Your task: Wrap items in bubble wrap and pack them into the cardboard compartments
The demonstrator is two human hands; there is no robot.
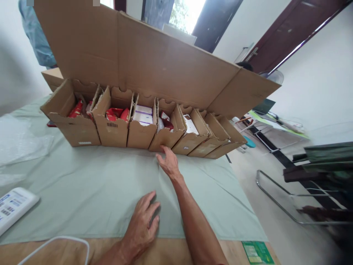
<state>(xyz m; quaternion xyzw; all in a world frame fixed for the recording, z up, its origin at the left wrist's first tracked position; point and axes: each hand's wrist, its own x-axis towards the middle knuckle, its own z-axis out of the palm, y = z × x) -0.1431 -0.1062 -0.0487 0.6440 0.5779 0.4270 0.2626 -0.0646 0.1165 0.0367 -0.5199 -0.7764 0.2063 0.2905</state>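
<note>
My right hand [169,163] reaches forward over the cloth, fingers apart, its fingertips at the lower front edge of a cardboard bin [166,139] holding dark red and white packets. I cannot tell whether they touch it. Closer to me, my left hand [142,221] hovers low over or rests on the cloth, fingers parted and holding nothing. The bin stands in a row of several open cardboard bins. Red packets [117,114] lie in one on the left, and white boxes with purple bands [142,115] fill the bin beside it.
A tall cardboard panel [165,62] rises behind the bins. Pale green cloth [91,191] covers the wooden table [165,254]. Bubble wrap [22,141], a white device with labels [16,206] and a white cable [63,238] lie left. A person's blue sleeve [37,35] shows behind.
</note>
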